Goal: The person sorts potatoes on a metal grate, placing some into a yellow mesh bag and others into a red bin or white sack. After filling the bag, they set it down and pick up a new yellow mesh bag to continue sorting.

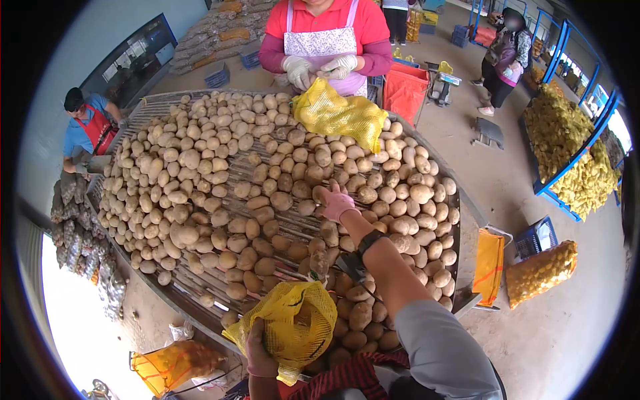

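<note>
Potatoes (193, 160) lie spread over a slatted metal table (230, 175). My right hand (338, 203), in a pink glove, reaches over the middle of them with its fingers closed round a potato (320, 195). Near the table's front edge my left hand (260, 353), gloved too, grips the side of a yellow mesh bag (283, 317). The bag's mouth gapes, and some potatoes show inside it. Across the table a co-worker's white-gloved hands (320, 69) are at the top of another filled yellow mesh bag (340, 113).
Another person (87, 127) stands at the table's left end. Orange bags (175, 365) hang at the lower left, and a filled bag (541, 272) and a blue crate (535, 238) stand on the right. A blue rack (567, 150) holds yellow bags behind.
</note>
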The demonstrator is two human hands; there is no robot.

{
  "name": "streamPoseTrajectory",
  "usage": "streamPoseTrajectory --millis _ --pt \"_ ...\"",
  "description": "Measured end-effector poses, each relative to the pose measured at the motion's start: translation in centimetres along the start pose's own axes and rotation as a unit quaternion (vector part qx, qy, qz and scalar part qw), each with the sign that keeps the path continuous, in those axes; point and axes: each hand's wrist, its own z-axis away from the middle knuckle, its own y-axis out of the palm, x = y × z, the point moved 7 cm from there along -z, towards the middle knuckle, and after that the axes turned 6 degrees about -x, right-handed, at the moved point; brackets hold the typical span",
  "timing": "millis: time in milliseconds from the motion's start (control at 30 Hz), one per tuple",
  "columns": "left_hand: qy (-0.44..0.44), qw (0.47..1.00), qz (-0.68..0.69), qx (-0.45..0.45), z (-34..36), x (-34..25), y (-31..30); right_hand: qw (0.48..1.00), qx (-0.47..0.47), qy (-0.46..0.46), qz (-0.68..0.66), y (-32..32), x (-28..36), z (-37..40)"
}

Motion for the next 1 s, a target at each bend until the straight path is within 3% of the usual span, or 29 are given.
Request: streamPoseTrajectory --millis 33,100,133,167,200,267,300,367,433,500,533,567,600,633,667,700,733,767,800,833,867,900,933,967,1000 --pt "0.015 1.000 -0.006 0.009 0.0 -0.5 0.3 0.998 0.054 -0.011 0.040 1.1 0.0 -0.3" --pt "0.030 0.999 -0.010 0.013 0.0 -1.0 0.5 0.999 0.031 -0.008 0.042 1.6 0.0 -0.5" --pt "0.061 0.996 -0.058 0.023 0.0 -1.3 0.8 0.938 0.042 0.051 -0.340 2.5 -1.0 -0.8" --pt "0.090 0.990 -0.107 0.034 0.1 -1.7 1.4 0.734 0.047 0.108 -0.669 2.2 -1.0 -0.2" --pt "0.088 0.990 -0.105 0.030 0.4 -1.8 2.0 0.735 0.051 0.109 -0.667 1.5 -1.4 1.0" --pt "0.038 0.998 0.005 0.049 0.9 -1.9 4.3 0.544 0.205 0.090 -0.809 -4.8 3.7 7.1" --pt "0.035 0.998 0.006 0.049 0.5 -1.7 4.6 0.546 0.204 0.092 -0.808 -6.7 4.8 9.3" --pt "0.048 0.998 -0.002 0.039 -0.3 -1.0 4.6 0.496 0.287 0.031 -0.819 -9.1 7.4 14.5" --pt "0.036 0.999 0.011 0.040 -0.2 -0.8 4.8 0.539 0.329 -0.080 -0.771 -8.9 9.8 18.7" --pt "0.022 0.998 0.022 0.047 0.7 -1.2 5.6 0.703 0.315 -0.098 -0.630 -6.7 11.5 23.2" --pt "0.022 0.995 0.045 0.083 2.3 -2.2 6.5 0.835 0.259 -0.167 -0.455 -5.3 11.9 24.8" --pt "0.022 0.991 0.070 0.116 3.3 -2.8 6.9 0.920 0.196 -0.225 -0.253 -4.1 11.7 26.1" --pt "-0.029 0.987 0.099 0.122 2.4 -2.3 5.5 0.922 0.196 -0.215 -0.255 -3.3 11.0 27.3" --pt "-0.038 0.988 0.095 0.119 2.2 -2.0 4.2 0.927 0.262 -0.198 -0.183 -1.4 10.2 28.9" --pt "-0.019 0.988 0.000 0.156 2.5 -1.8 3.4 0.921 0.325 -0.184 -0.111 0.2 9.5 30.4" --pt "0.004 0.977 -0.092 0.194 2.7 -1.6 2.8 0.921 0.327 -0.181 -0.111 -0.3 9.3 31.1" --pt "0.150 0.928 -0.217 0.265 3.5 -2.3 2.5 0.896 0.379 -0.216 -0.087 -1.0 9.3 32.8" --pt "0.148 0.927 -0.218 0.265 4.6 -2.4 3.2 0.866 0.428 -0.250 -0.064 -1.7 8.9 34.5" --pt "0.027 0.975 -0.081 0.207 5.1 -1.8 3.4 0.867 0.427 -0.249 -0.063 -2.8 7.9 34.7" --pt "-0.093 0.983 0.061 0.145 5.4 -0.8 3.7 0.859 0.408 -0.226 -0.211 -5.0 7.3 34.0" --pt "-0.091 0.982 0.064 0.154 5.4 -0.6 3.9 0.834 0.376 -0.200 -0.351 -7.2 6.6 33.2" --pt "0.000 0.985 0.017 0.170 5.4 -1.0 3.8 0.841 0.367 -0.205 -0.340 -7.8 5.1 32.4" --pt "0.097 0.977 -0.026 0.187 5.4 -1.3 3.8 0.814 0.267 -0.088 -0.509 -8.7 2.1 29.5" --pt "0.084 0.984 -0.013 0.157 3.4 0.4 1.4 0.741 0.151 0.022 -0.654 -9.4 -1.7 26.4" --pt "0.072 0.989 0.000 0.132 1.0 2.0 0.0 0.827 0.057 0.063 -0.556 -9.0 -5.6 23.6"
